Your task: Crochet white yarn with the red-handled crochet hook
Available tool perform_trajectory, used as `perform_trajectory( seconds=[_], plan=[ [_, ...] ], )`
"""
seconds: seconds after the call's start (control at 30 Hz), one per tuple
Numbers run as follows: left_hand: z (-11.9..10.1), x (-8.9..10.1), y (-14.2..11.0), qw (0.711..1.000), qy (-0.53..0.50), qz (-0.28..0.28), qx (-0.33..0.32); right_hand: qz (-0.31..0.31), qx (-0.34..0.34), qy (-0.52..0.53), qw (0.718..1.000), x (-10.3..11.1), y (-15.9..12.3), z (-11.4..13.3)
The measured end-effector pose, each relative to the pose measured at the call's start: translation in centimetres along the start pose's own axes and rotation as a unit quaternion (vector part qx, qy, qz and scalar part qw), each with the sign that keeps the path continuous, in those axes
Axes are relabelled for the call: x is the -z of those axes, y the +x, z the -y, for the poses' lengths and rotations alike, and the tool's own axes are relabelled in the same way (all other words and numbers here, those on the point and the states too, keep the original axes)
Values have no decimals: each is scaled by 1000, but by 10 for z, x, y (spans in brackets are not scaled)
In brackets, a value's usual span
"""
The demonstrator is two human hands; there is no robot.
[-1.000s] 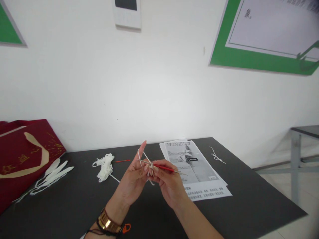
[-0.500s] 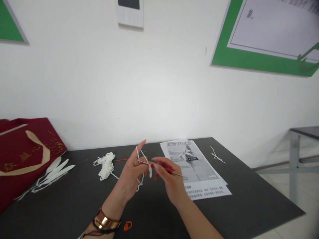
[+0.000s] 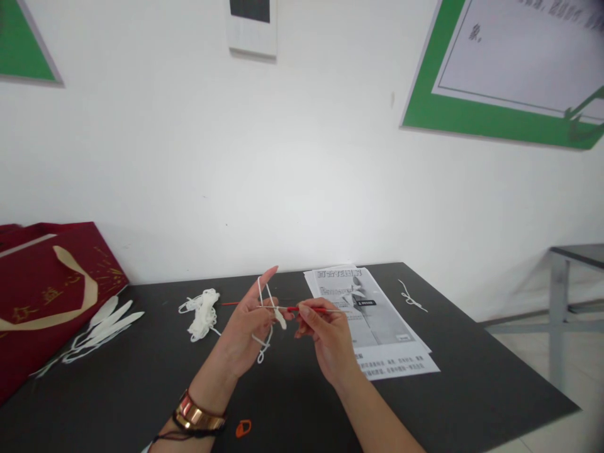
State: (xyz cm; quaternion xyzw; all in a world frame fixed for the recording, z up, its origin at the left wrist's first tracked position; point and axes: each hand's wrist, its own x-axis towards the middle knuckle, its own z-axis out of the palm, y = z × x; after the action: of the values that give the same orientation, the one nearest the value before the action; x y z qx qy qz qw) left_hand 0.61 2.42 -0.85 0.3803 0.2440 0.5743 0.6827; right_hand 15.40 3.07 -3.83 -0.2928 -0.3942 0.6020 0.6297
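Note:
My right hand (image 3: 328, 333) grips a red-handled crochet hook (image 3: 293, 309), its shaft lying roughly level and pointing left. On the hook's shaft hangs a small white crocheted piece (image 3: 280, 319). My left hand (image 3: 250, 321) pinches around this piece, its index finger raised with white yarn (image 3: 268, 290) looped over it. A loose end of yarn (image 3: 260, 352) dangles below the left fingers. Behind the left wrist a bundle of white yarn (image 3: 204, 316) lies on the black table (image 3: 292, 402). The exact stitch between the fingers is too small to make out.
White leaf-shaped crocheted pieces (image 3: 106, 324) lie by a dark red bag (image 3: 56, 289) at left. Printed sheets (image 3: 384, 314) rest beyond my right hand, with a short knotted yarn piece (image 3: 411, 297) farther right. An orange stitch marker (image 3: 243, 428) sits near the front.
My right hand has turned the crochet hook from a slant to nearly level, and its shaft reaches across to the left fingers. The left index finger stays raised with the yarn.

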Motion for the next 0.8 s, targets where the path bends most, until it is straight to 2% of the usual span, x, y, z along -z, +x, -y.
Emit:
perform_trajectory(
  seconds=[0.2, 0.4, 0.53, 0.7, 0.8],
  plan=[
    [1, 6, 2, 997, -68, 34, 32, 9, 9, -4, 1000, 1, -1, 1],
    [-3, 1, -1, 997, -48, 58, 10, 0, -10, 58, 998, -4, -2, 5],
    [-5, 2, -4, 996, -36, 80, -7, 15, -8, 76, 997, -4, -4, 6],
    [-4, 5, -6, 996, 5, 88, -17, 14, 70, -11, 997, -3, -9, 9],
    [-5, 4, -6, 995, 41, 87, -32, 4, 143, -99, 985, -3, -15, 11]
  ],
)
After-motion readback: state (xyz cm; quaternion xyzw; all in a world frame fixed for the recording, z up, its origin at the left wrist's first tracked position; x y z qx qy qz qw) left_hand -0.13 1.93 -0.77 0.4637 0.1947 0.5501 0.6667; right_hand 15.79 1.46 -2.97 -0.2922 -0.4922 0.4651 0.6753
